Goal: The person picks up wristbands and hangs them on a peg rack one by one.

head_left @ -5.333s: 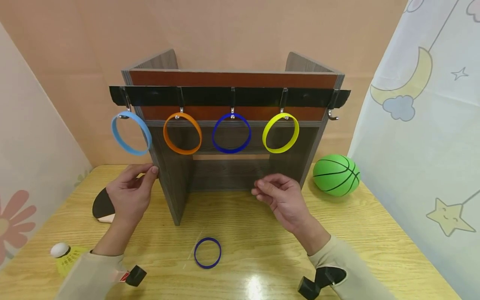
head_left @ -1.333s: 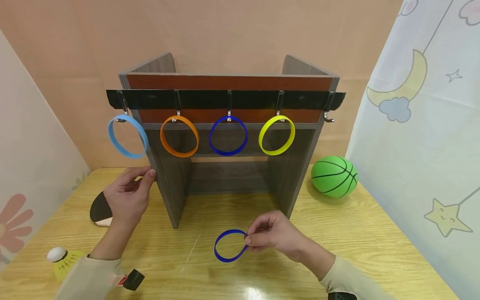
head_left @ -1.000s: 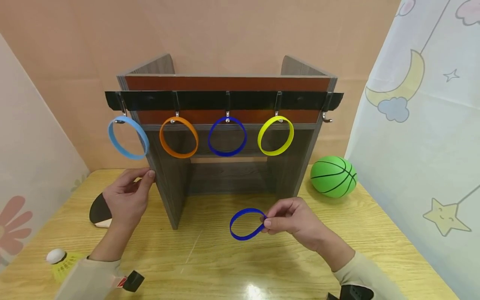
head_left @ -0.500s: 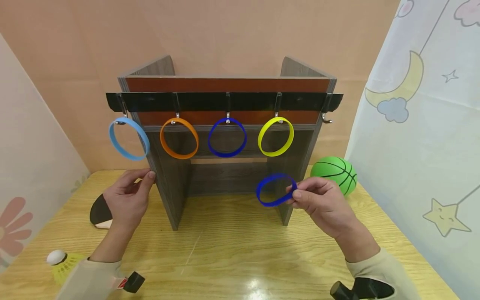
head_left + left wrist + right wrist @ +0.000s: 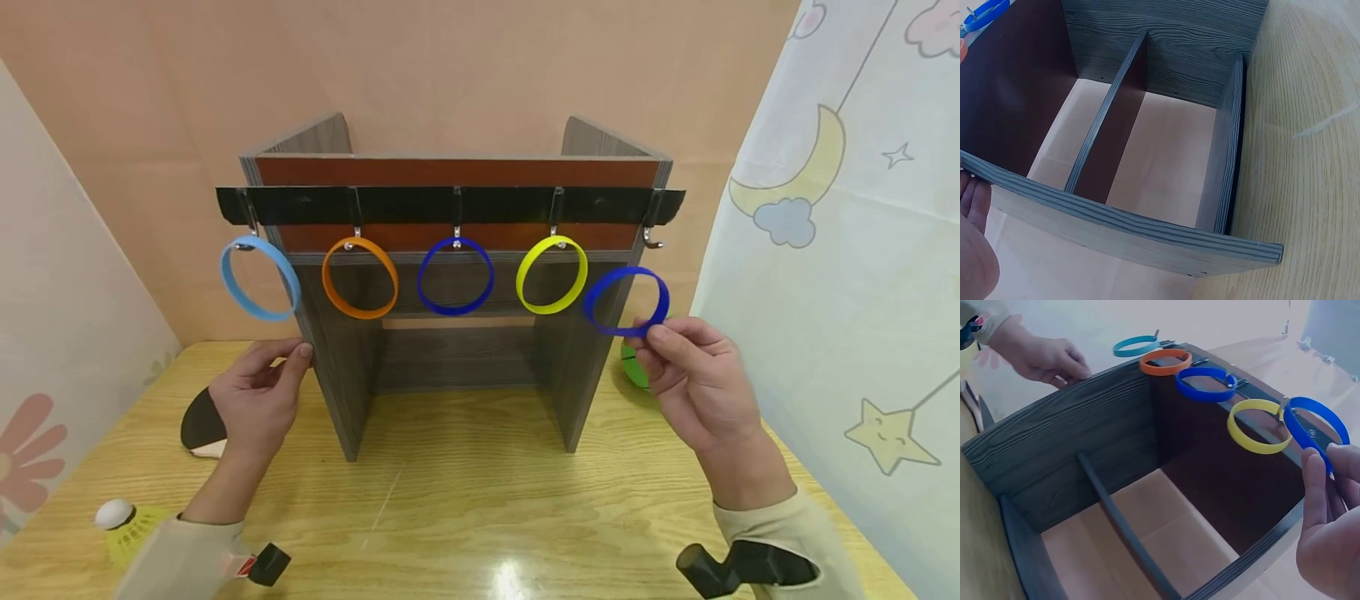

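Observation:
My right hand pinches a dark blue wristband by its lower edge, thumb against fingers. The band is raised before the right end of the black hook strip, just below the bare end hook. From the strip's other hooks hang a light blue wristband, an orange one, a second dark blue one and a yellow one. With thumb and fingertips, my left hand grips the front edge of the grey wooden shelf at its left side panel.
Behind my right hand, a green ball is mostly hidden. A black table tennis paddle lies partly behind my left hand, and a yellow shuttlecock lies by the left sleeve on the wooden table.
My right hand has picked the dark blue wristband off the table and carried it up and right to the end hook. My left hand has stayed at the shelf's panel.

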{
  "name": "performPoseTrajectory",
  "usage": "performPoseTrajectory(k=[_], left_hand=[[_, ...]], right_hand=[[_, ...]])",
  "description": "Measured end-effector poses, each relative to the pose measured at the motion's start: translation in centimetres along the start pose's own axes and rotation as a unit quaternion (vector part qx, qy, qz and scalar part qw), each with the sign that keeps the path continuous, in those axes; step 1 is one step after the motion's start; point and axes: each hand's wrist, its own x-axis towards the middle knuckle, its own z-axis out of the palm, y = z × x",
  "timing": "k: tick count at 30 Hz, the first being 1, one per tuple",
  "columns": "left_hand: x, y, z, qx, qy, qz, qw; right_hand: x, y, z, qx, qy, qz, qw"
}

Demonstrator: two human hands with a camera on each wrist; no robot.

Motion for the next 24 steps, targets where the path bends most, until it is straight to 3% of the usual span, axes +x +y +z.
performPoseTrajectory(k=[5, 12, 19, 24], left_hand=[[-0.1, -0.1, -0.1, 0.009, 0.002, 0.002, 1.0000], [-0.3, -1.2, -0.8, 0.013, 0.003, 0.001, 0.9999], [-0.3, -1.0, -0.6, 0.006, 0.000, -0.006, 1.0000], [-0.2, -0.6, -0.4, 0.013, 0.000, -0.003, 0.9999]], right_hand=[[0.6, -0.4, 0.2, 0.044, -0.001, -0.027, 0.999], [1.2, -0.5, 0.1, 0.063, 0.029, -0.042, 0.997], [1.2, 0.0, -0.4, 0.044, 0.080, -0.049, 0.995], [1.2, 0.4, -0.7, 0.031, 0.087, -0.045, 0.995]])
